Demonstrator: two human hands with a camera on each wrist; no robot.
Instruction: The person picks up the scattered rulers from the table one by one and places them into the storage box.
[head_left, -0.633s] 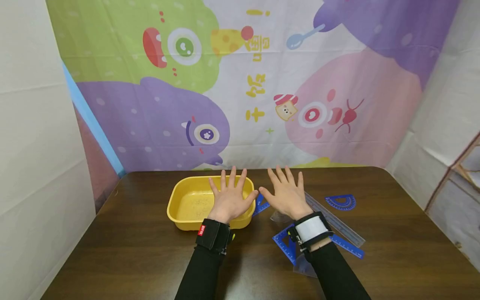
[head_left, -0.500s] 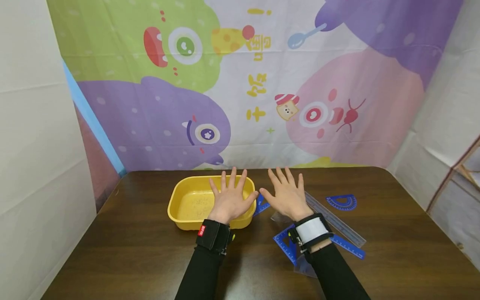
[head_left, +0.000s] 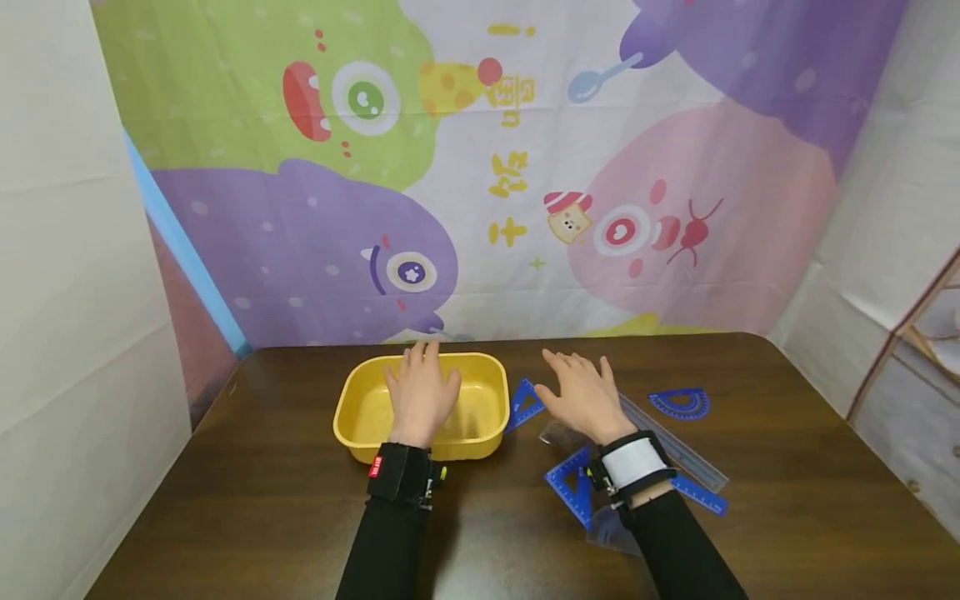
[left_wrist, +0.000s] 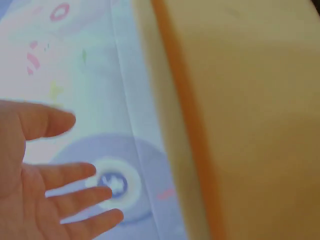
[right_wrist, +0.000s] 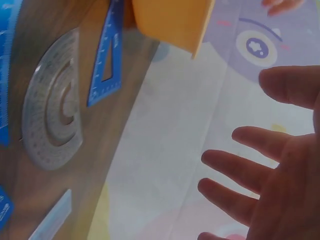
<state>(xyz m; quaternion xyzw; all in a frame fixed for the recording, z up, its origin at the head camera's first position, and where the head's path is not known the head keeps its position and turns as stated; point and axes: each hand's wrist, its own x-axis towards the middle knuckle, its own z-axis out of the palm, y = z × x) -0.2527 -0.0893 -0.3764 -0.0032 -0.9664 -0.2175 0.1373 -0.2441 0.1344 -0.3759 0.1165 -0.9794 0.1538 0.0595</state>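
My left hand (head_left: pixel 422 396) hovers over the yellow plastic basin (head_left: pixel 486 408), fingers extended and holding nothing; in the left wrist view the basin's wall (left_wrist: pixel 260 110) stands beside it. My right hand (head_left: pixel 585 396) is raised above the drawing tools, its fingers (right_wrist: pixel 240 170) spread and nothing in them. Beneath and around it lie a small blue set square (right_wrist: pixel 116 55), a clear protractor (right_wrist: pixel 32 110), a larger blue set square (head_left: pixel 561 492), a long clear ruler (head_left: pixel 690 460) and a blue ruler (head_left: pixel 703 495). The right hand and wrist partly hide the rulers.
A blue protractor (head_left: pixel 660 404) lies apart at the right of the brown table (head_left: pixel 247 500). Another clear flat piece (head_left: pixel 611 533) sits near the right forearm, partly covered. Behind the table hangs a printed cloth (head_left: pixel 510 300); pale cloth hangs on both sides.
My left hand has moved left, further over the basin, uncovering its right part. The right hand has tilted and shifted slightly right, showing more of the small set square.
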